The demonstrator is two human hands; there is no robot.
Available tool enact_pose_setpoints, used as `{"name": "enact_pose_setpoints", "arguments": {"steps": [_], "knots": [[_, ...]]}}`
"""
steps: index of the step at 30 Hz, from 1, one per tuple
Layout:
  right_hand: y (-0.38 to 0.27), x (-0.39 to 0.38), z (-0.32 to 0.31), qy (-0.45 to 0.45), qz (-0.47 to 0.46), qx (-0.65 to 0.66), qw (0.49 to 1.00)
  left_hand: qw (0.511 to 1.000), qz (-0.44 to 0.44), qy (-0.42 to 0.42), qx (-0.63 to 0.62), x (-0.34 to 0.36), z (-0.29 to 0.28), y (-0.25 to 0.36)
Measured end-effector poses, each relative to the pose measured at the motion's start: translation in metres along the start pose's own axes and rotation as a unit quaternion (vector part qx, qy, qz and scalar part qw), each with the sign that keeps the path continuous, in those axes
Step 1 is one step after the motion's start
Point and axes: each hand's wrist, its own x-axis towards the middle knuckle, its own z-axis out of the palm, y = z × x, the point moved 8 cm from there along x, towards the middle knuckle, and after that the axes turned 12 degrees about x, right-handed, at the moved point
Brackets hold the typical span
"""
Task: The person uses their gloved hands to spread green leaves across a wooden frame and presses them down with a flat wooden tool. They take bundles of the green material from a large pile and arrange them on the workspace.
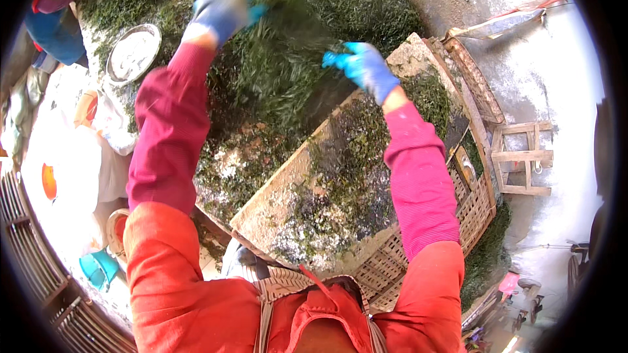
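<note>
Both my hands wear blue gloves. My left hand, blurred, is raised over the upper part of a big heap of dark green seaweed-like strands, fingers spread apart. My right hand hovers near the heap's right side, just above a pale, rough board scattered with green scraps, its fingers also spread. Between them a loose clump of strands is smeared by motion; I see neither hand gripping it. Woven slatted panels show beneath the board at the right.
A round pan of white material sits left of the heap. A wooden stool stands on the right. White sacks, a teal bucket and metal bars are at left. Part of another person or clothing in blue shows top left.
</note>
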Motion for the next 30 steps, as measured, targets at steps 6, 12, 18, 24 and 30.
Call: {"name": "enact_pose_setpoints", "arguments": {"steps": [6,12,18,24,30], "knots": [[-0.135,-0.059,-0.036,-0.049,-0.399,0.257,0.879,0.985,0.023,-0.048,-0.163,-0.053,0.054,-0.046],[-0.186,-0.05,-0.049,-0.055,-0.424,0.203,0.881,0.779,0.207,0.02,-0.591,-0.026,-0.029,0.02],[-0.261,-0.03,-0.061,-0.076,-0.357,0.496,0.788,0.865,0.094,-0.002,-0.492,0.027,0.053,0.119],[-0.229,-0.028,-0.159,0.076,-0.301,0.48,0.821,0.985,0.117,-0.126,0.017,-0.022,0.121,0.123],[-0.277,-0.056,-0.198,0.14,-0.376,0.416,0.816,0.975,0.058,-0.164,0.14,-0.066,0.156,0.063]]}}
